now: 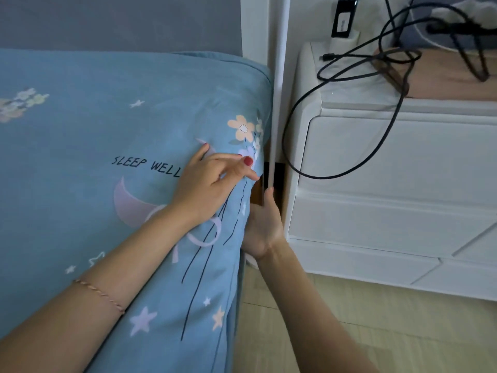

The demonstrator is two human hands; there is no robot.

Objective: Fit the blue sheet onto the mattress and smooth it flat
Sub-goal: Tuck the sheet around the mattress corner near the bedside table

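Observation:
The blue sheet (80,157), printed with stars, moons, flowers and "SLEEP WELL", covers the mattress top and hangs down its right side. My left hand (209,184) rests palm down on the sheet at the mattress's right edge, with its fingers stretched toward the corner. My right hand (262,227) is at the mattress's side, palm toward me and thumb pointing up. Its fingers reach in behind the hanging sheet and are hidden there. The mattress itself is fully covered.
A thin white pole (278,90) stands upright in the narrow gap beside the mattress, touching my right thumb. A white nightstand (390,170) with drawers stands close on the right, with black cables (376,63) looping over it. A grey headboard (121,20) is behind. Light wooden floor (349,332) lies below.

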